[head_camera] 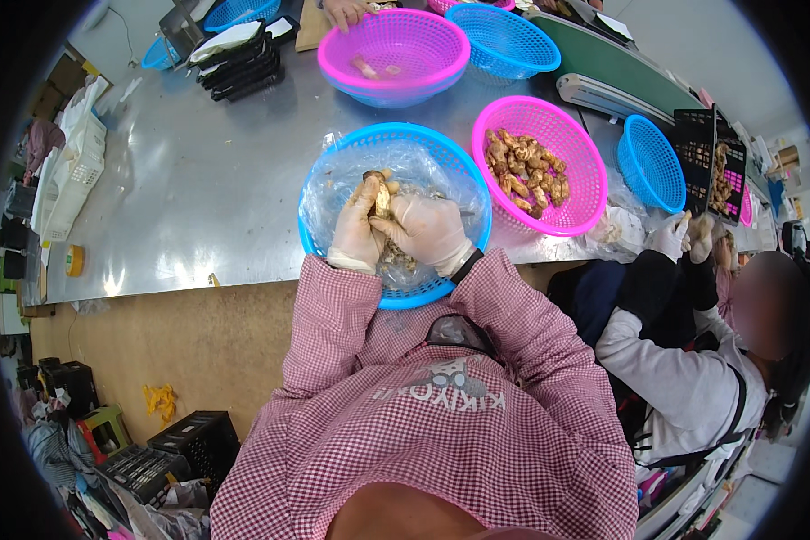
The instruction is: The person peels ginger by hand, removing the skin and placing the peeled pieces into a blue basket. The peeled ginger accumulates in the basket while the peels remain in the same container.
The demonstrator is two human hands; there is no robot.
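Note:
My left hand [358, 233], in a thin whitish glove, holds a mushroom [382, 197] with a brown cap and pale stem, cap end away from me. My right hand [432, 229], gloved alike, is curled against the stem, its thumb at the lower end; whether a tool sits in its fingers is hidden. Both hands are above a blue plastic colander [476, 260] lined with a clear plastic bag [337, 158]. Small scraps [399, 260] lie in the bag below them. To the right, a pink colander [590, 202] contains several brown mushrooms [523, 172].
A pink colander [439, 64] nested in a blue one stands beyond, a person's hand [346, 12] at its rim. Black trays [239, 64] are stacked at the back left. Yellow tape [75, 260] lies near the metal table's [196, 202] left end. A co-worker [682, 378] sits at right.

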